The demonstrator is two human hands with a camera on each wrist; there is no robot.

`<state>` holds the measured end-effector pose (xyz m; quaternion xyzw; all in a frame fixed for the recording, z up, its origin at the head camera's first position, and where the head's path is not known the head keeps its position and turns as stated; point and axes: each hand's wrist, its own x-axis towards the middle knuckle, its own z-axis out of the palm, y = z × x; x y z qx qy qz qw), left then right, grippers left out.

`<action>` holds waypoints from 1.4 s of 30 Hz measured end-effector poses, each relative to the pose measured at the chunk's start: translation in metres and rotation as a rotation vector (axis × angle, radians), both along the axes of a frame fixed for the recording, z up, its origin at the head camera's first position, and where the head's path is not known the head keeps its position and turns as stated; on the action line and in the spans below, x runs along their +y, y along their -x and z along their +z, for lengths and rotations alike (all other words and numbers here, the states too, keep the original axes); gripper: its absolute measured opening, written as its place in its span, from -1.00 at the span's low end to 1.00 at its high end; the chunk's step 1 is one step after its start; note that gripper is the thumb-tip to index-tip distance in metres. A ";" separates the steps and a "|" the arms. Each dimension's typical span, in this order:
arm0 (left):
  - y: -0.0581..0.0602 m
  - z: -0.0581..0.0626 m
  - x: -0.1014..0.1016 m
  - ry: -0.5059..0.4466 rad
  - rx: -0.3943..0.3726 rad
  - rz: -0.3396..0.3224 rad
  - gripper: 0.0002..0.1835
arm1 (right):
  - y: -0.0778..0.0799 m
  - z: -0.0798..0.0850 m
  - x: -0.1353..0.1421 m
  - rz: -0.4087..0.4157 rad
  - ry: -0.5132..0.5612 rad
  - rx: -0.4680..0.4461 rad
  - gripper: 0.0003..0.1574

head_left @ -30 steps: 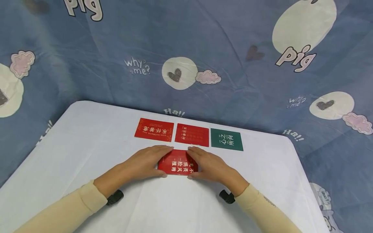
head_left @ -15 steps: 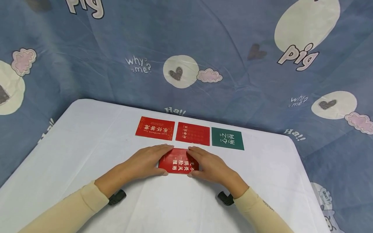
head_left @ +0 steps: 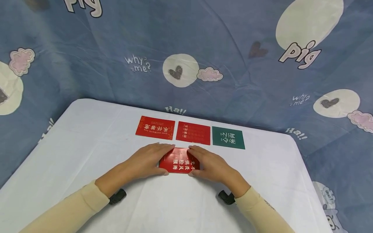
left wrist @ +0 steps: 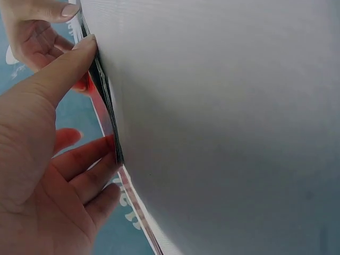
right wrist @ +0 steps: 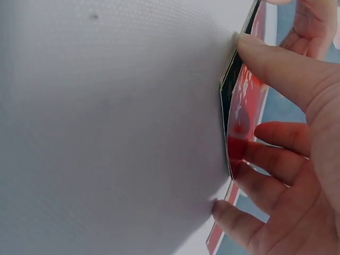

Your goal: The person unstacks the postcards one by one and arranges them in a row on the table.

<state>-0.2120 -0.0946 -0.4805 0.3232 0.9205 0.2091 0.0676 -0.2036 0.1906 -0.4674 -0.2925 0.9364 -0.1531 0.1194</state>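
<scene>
A small stack of cards lies on the white table, its top card red with white Chinese characters. From its left end my left hand grips it, thumb on the near edge and fingertips at the far edge. My right hand holds the opposite end the same way, covering part of the characters. Several thin layers with dark sides show along the stack's edge in the left wrist view. Seen from the right wrist, the layers fan slightly apart near the thumb.
Behind the stack lie three cards in a row: a red card at left, another red card in the middle and a green card at right. A blue patterned cloth rises behind the table.
</scene>
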 end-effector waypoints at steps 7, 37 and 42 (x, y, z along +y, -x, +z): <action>-0.001 0.009 -0.002 -0.009 0.021 -0.008 0.06 | 0.000 0.010 -0.001 -0.009 -0.009 0.004 0.11; 0.000 0.041 0.063 -0.067 0.027 -0.075 -0.02 | -0.022 0.049 0.047 -0.088 -0.027 0.088 0.19; -0.002 0.036 0.078 -0.104 0.032 -0.104 -0.04 | -0.022 0.047 0.052 -0.078 -0.013 0.113 0.18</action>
